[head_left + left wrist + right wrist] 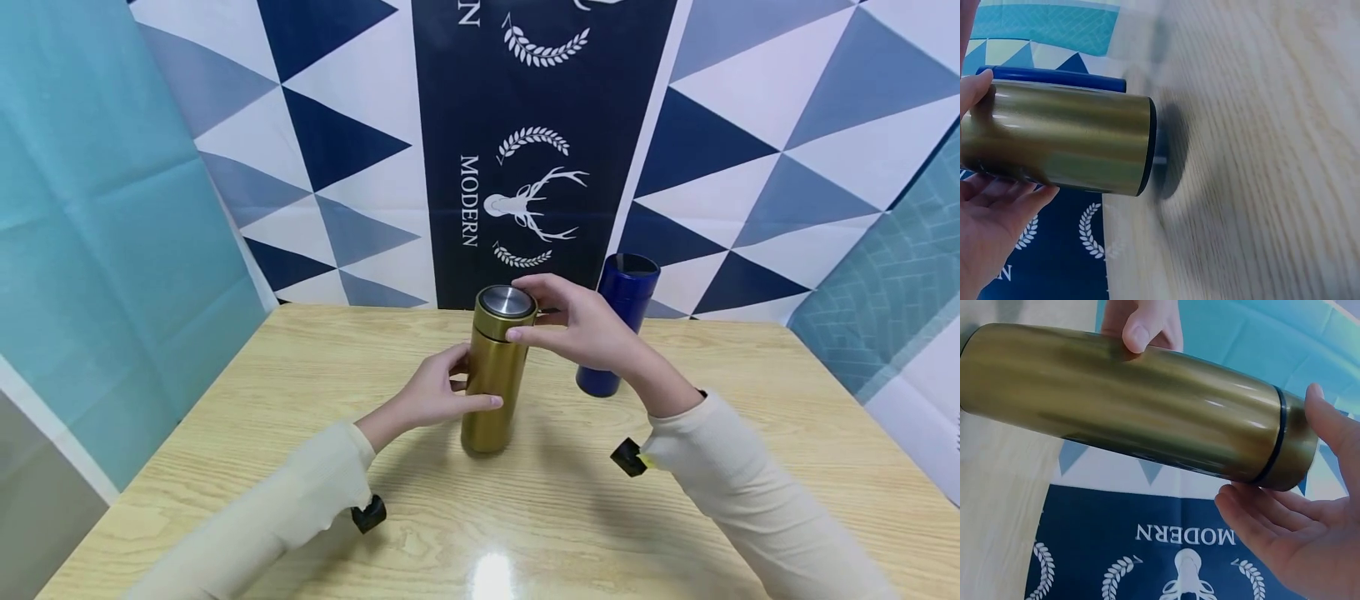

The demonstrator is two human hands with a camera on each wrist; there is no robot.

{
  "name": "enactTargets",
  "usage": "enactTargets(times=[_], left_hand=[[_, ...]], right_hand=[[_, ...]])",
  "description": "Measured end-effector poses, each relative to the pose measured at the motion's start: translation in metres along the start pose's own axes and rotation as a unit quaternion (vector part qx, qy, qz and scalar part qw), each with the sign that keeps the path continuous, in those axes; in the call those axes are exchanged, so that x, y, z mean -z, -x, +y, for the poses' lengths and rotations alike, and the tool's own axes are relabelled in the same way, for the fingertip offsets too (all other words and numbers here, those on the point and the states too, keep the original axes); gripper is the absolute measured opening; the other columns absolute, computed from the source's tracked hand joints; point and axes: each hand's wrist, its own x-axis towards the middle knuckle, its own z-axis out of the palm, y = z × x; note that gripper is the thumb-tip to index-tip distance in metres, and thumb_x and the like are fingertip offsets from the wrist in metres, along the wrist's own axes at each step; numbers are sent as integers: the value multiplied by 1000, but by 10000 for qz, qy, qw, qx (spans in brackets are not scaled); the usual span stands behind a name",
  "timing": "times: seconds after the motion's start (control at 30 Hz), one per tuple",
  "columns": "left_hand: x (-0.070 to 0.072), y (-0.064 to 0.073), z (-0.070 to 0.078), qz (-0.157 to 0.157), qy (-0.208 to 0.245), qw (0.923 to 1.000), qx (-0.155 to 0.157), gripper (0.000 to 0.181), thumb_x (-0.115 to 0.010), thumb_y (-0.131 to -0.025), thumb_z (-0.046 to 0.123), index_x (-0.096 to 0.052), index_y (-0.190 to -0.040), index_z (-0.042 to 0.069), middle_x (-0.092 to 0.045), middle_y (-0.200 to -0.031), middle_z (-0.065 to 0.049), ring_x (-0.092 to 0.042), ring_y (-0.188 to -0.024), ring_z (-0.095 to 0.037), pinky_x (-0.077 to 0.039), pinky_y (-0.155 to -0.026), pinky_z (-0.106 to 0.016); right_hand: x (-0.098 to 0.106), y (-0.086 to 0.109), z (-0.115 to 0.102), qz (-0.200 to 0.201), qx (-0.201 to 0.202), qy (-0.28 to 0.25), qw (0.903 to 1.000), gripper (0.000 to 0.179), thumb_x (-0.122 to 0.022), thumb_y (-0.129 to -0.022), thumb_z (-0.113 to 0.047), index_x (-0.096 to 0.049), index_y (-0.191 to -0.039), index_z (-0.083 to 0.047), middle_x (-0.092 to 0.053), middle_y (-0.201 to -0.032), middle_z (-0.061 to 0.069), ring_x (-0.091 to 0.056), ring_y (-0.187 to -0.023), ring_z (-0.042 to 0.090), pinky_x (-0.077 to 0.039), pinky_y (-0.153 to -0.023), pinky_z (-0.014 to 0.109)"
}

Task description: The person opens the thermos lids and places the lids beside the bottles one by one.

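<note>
A gold thermos flask (pixel 495 375) with a silver-topped lid (pixel 507 302) stands nearly upright in front of me, leaning slightly. My left hand (pixel 431 392) grips its body from the left, thumb across the front and fingers behind. From the right, my right hand (pixel 581 321) holds the lid between thumb and fingers, as the right wrist view also shows. In the left wrist view the flask's dark base (pixel 1149 147) is close over the tabletop, with a shadow beside it.
Behind my right hand stands a dark blue flask (pixel 630 287) with a dark top, partly hidden. The wooden table (pixel 300 358) ends at a patterned backdrop (pixel 360 208); a teal cloth (pixel 112 208) hangs at the left.
</note>
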Motion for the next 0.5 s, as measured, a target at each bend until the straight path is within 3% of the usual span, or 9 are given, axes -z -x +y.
enactTargets(times=[0.5], left_hand=[[9,21,1,-360,-12,9993,-58,68,-82,-74,26,-50,-133,16,-60,-131,-3,-58,-120,-23,-51,-101,-41]], right_hand=[[-17,8,-9,-163,-148,-852,9961,61,-78,-80,-19,-51,-134,-10,-62,-128,9,-62,-117,26,-51,-101,45]])
